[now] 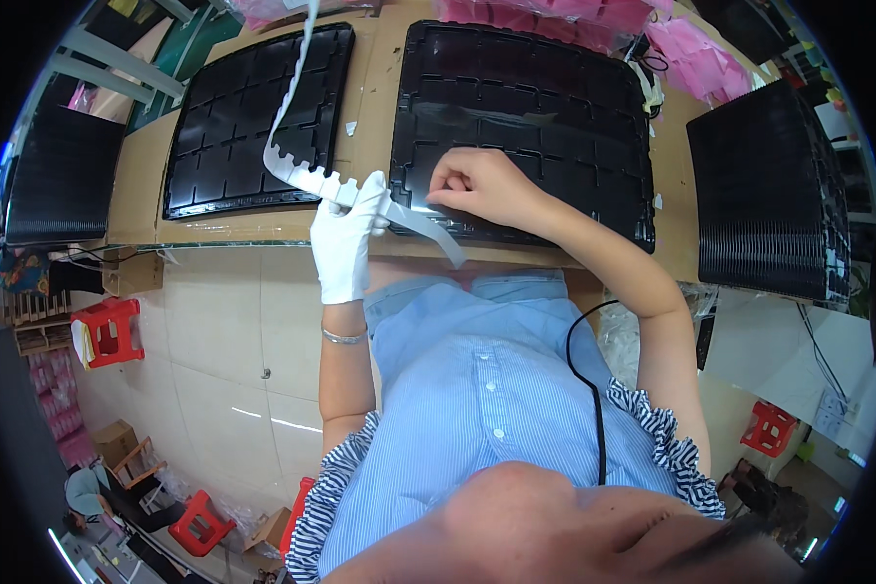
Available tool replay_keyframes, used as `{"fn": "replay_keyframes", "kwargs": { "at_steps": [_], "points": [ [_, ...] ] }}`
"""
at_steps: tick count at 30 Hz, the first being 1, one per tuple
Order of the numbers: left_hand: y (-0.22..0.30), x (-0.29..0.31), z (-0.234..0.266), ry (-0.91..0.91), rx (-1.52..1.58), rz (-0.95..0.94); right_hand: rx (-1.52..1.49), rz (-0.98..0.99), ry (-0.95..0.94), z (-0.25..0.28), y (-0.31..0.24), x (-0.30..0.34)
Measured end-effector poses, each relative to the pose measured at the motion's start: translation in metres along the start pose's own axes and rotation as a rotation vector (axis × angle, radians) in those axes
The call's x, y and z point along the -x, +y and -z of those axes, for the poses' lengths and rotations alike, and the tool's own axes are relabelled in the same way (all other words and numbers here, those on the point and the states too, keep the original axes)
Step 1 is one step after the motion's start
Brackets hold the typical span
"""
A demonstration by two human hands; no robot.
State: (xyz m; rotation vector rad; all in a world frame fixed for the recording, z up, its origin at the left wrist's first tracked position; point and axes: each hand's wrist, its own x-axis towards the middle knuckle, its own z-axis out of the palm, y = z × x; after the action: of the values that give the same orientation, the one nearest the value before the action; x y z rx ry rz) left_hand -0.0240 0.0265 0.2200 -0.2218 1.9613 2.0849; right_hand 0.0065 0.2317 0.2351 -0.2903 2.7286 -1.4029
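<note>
My left hand (348, 229), in a white glove, is closed on a long pale strip (307, 179) with notched edges. The strip hangs down from the far side across the left black plastic tray (234, 127), curves into the glove, and its smooth tail sticks out toward my right hand. My bare right hand (485, 183) is above the near left part of the right black plastic tray (530, 107). Its fingers are curled together in a pinch; whatever they hold, if anything, is too small or hidden to make out. Both trays have shallow rectangular compartments.
Brown cardboard (370, 88) covers the table under the trays. Stacks of black trays stand at the right (769, 195) and far left (63, 175). Pink plastic bags (696, 54) lie along the back. Red stools (110, 331) stand on the floor; another person sits at the lower left.
</note>
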Motion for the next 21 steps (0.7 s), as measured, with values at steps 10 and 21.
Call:
{"fn": "replay_keyframes", "kwargs": {
  "at_steps": [10,21],
  "points": [
    [-0.007,0.004,-0.003,-0.021,-0.028,0.009,0.22,-0.007,0.11,-0.019,0.014,-0.005],
    [-0.006,0.002,-0.009,0.024,-0.007,-0.002,-0.068,0.044,-0.12,-0.005,0.017,0.003]
  ]
}}
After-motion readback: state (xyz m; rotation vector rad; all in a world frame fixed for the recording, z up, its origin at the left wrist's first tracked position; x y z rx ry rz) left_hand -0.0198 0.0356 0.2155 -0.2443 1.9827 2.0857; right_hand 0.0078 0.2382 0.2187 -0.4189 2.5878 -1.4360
